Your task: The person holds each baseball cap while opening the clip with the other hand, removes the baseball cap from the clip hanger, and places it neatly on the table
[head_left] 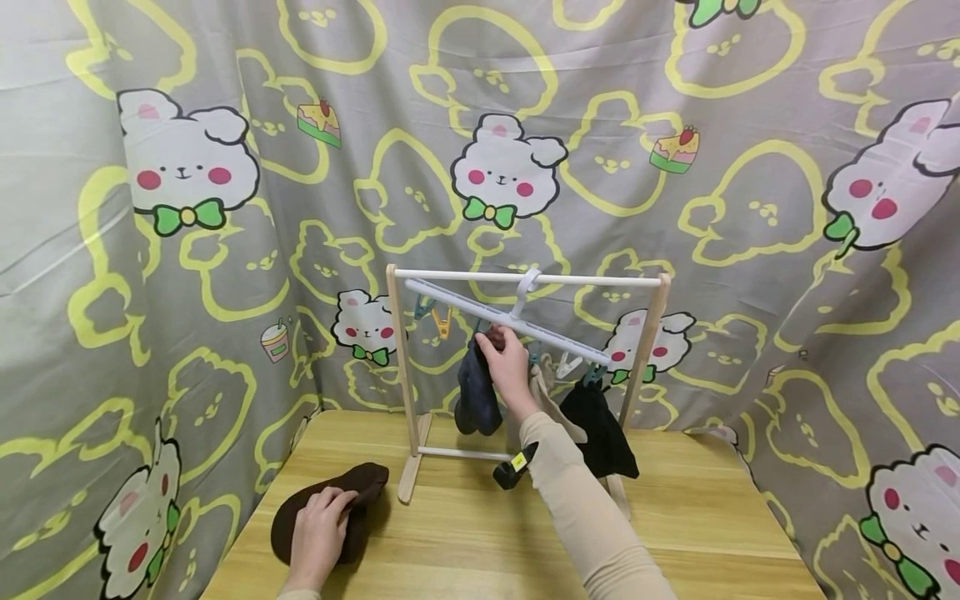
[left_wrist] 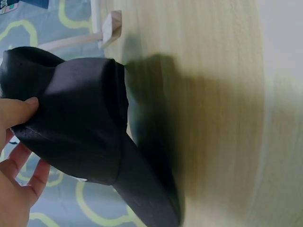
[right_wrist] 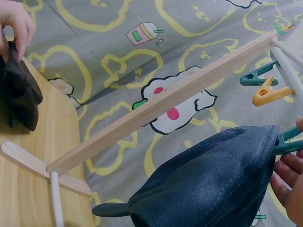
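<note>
My left hand point(head_left: 318, 533) grips a dark brown cap point(head_left: 360, 483) low over the left of the table. In the left wrist view the thumb point(left_wrist: 21, 111) lies on the cap's cloth and the other fingers are beneath. A dark blue denim hat point(right_wrist: 203, 179) hangs by its edge from a green clothespin point(right_wrist: 285, 142). My right hand point(head_left: 510, 367) pinches that clothespin, just below the pale blue clip hanger point(head_left: 555, 337). The hanger tilts down to the right. Right of the hand hang a beige item point(head_left: 546, 398), partly behind my wrist, and a black one point(head_left: 600, 429).
A wooden rack with a white top bar point(head_left: 457, 274) stands on the wood-grain table point(head_left: 465, 542), the hanger hooked over the bar. Spare clothespins, one yellow point(head_left: 442, 323), hang left of the denim hat. A patterned curtain point(head_left: 315, 192) surrounds the table's back and sides.
</note>
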`<move>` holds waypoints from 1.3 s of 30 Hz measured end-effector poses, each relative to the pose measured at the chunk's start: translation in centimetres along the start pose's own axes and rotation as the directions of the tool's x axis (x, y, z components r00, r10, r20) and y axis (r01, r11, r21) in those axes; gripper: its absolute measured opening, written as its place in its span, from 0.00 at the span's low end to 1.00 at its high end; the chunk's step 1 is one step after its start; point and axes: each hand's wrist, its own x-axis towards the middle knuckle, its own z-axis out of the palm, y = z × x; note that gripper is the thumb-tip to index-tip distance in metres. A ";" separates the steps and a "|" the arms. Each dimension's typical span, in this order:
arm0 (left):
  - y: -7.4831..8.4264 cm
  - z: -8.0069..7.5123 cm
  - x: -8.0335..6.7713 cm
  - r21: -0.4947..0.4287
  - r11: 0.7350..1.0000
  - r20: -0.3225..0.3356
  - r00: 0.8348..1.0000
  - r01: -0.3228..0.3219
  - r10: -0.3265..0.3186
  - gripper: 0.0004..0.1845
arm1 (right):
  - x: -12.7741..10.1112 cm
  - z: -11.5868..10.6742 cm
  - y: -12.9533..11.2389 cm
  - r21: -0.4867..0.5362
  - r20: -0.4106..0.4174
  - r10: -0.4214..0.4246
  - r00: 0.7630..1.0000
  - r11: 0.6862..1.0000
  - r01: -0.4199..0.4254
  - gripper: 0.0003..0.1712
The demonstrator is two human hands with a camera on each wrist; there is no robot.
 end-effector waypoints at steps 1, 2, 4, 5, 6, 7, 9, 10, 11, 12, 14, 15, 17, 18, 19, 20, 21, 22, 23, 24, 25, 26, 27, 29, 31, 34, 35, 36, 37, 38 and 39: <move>0.0 0.0 -0.1 -0.001 1.000 0.001 1.000 -0.002 0.002 0.21 | 0.0 0.0 0.0 0.000 0.001 0.000 1.000 1.000 0.000 0.24; -0.1 0.0 -0.1 -0.002 1.000 0.000 1.000 -0.004 0.004 0.21 | 0.0 0.0 -0.1 0.001 0.001 0.000 1.000 1.000 0.000 0.24; -0.1 -0.1 -0.2 -0.007 1.000 -0.003 1.000 -0.003 0.003 0.21 | 0.0 0.0 -0.1 0.001 0.001 -0.002 1.000 1.000 0.002 0.24; -0.2 -0.1 -0.2 -0.011 1.000 -0.004 1.000 -0.002 0.002 0.21 | 0.0 0.0 -0.2 0.002 0.000 -0.002 1.000 1.000 0.002 0.23; -0.2 -0.1 -0.3 -0.013 1.000 -0.005 1.000 -0.002 0.002 0.20 | 0.0 0.1 -0.2 0.003 0.000 -0.003 1.000 1.000 0.003 0.23; -0.2 -0.2 -0.3 -0.016 1.000 -0.006 1.000 0.000 0.000 0.20 | 0.0 0.1 -0.2 0.002 -0.001 -0.004 1.000 1.000 0.004 0.23; -0.2 -0.2 -0.3 -0.018 1.000 -0.004 1.000 0.004 -0.004 0.20 | 0.0 0.1 -0.2 0.000 -0.001 -0.003 1.000 1.000 0.003 0.23; -0.2 -0.3 -0.3 -0.017 1.000 0.000 1.000 0.007 -0.007 0.20 | -0.1 0.1 -0.2 -0.001 0.000 -0.003 1.000 1.000 0.003 0.23; -0.2 -0.3 -0.4 -0.017 1.000 0.005 1.000 0.010 -0.010 0.21 | -0.1 0.1 -0.2 -0.003 0.000 -0.004 1.000 1.000 0.004 0.23; -0.3 -0.3 -0.4 -0.014 1.000 0.011 1.000 0.014 -0.014 0.21 | -0.1 0.1 -0.2 -0.004 0.001 -0.005 1.000 1.000 0.005 0.23; -0.3 -0.4 -0.5 -0.011 1.000 0.028 0.999 0.024 -0.024 0.21 | -0.1 0.1 -0.3 -0.004 0.004 -0.005 1.000 1.000 0.005 0.24; -0.3 -0.4 -0.5 -0.009 0.999 0.038 0.999 0.030 -0.030 0.21 | -0.1 0.1 -0.2 -0.003 0.004 -0.007 1.000 1.000 0.007 0.24; -0.4 -0.5 -0.5 -0.007 0.999 0.057 0.998 0.041 -0.041 0.21 | -0.1 0.1 -0.2 -0.001 0.004 -0.009 1.000 1.000 0.009 0.24; -0.5 -0.5 -0.6 -0.005 0.999 0.066 0.997 0.046 -0.046 0.21 | -0.1 0.1 -0.2 -0.001 0.004 -0.010 1.000 1.000 0.010 0.24; -0.5 -0.5 -0.6 -0.004 0.999 0.073 0.996 0.050 -0.050 0.21 | -0.1 0.1 -0.2 -0.001 0.004 -0.011 1.000 1.000 0.011 0.24; -0.5 -0.6 -0.6 -0.003 0.999 0.081 0.995 0.054 -0.054 0.21 | -0.2 0.1 -0.2 -0.002 0.003 -0.013 1.000 1.000 0.013 0.24; -0.5 -0.6 -0.7 -0.002 0.998 0.088 0.994 0.058 -0.058 0.21 | -0.2 0.1 -0.1 -0.003 0.002 -0.013 1.000 1.000 0.013 0.23; -0.6 -0.6 -0.8 0.001 0.998 0.097 0.993 0.062 -0.061 0.21 | -0.2 0.2 -0.1 -0.002 0.000 -0.013 1.000 1.000 0.013 0.23; -0.6 -0.6 -0.8 0.002 0.998 0.107 0.992 0.067 -0.066 0.20 | -0.2 0.2 -0.1 -0.002 0.000 -0.013 1.000 1.000 0.013 0.23; -0.5 -0.6 -0.9 0.005 0.997 0.118 0.990 0.073 -0.073 0.20 | -0.2 0.2 -0.1 -0.001 0.000 -0.012 1.000 1.000 0.012 0.23; -0.5 -0.6 -0.9 0.006 0.997 0.130 0.988 0.079 -0.080 0.20 | -0.2 0.2 0.0 0.001 0.000 -0.012 1.000 1.000 0.012 0.24; -0.5 -0.7 -1.0 0.007 0.996 0.143 0.986 0.087 -0.087 0.20 | -0.2 0.2 0.0 0.001 0.000 -0.010 1.000 1.000 0.010 0.24; -0.5 -0.7 -1.0 0.009 0.996 0.158 0.983 0.093 -0.093 0.20 | -0.2 0.2 0.0 0.002 0.000 -0.010 1.000 1.000 0.010 0.24; -0.5 -0.7 -1.1 0.011 0.994 0.182 0.978 0.105 -0.105 0.19 | -0.2 0.2 0.0 0.003 0.001 -0.008 1.000 1.000 0.008 0.24; -0.5 -0.7 -1.1 0.012 0.994 0.196 0.974 0.112 -0.112 0.19 | -0.3 0.2 -0.1 0.003 0.001 -0.006 1.000 1.000 0.006 0.24; -0.5 -0.6 -1.2 0.008 0.993 0.203 0.972 0.117 -0.116 0.18 | -0.3 0.1 -0.2 0.004 0.001 -0.005 1.000 1.000 0.005 0.23; -0.5 -0.6 -1.2 0.005 0.993 0.202 0.972 0.118 -0.116 0.18 | -0.3 0.1 -0.2 0.004 0.000 -0.006 1.000 1.000 0.006 0.23; -0.5 -0.6 -1.2 0.003 0.993 0.201 0.973 0.118 -0.116 0.18 | -0.3 0.1 -0.3 0.002 0.000 -0.007 1.000 1.000 0.007 0.23; -0.5 -0.5 -1.3 -0.001 0.993 0.199 0.973 0.120 -0.117 0.18 | -0.3 0.1 -0.3 0.002 -0.001 -0.008 1.000 1.000 0.008 0.23; -0.5 -0.5 -1.3 -0.005 0.993 0.196 0.974 0.121 -0.118 0.19 | -0.3 0.0 -0.3 0.002 -0.002 -0.010 1.000 1.000 0.010 0.23; -0.4 -0.4 -1.4 -0.009 0.992 0.194 0.974 0.122 -0.118 0.19 | -0.3 0.0 -0.3 0.004 -0.001 -0.009 1.000 1.000 0.009 0.23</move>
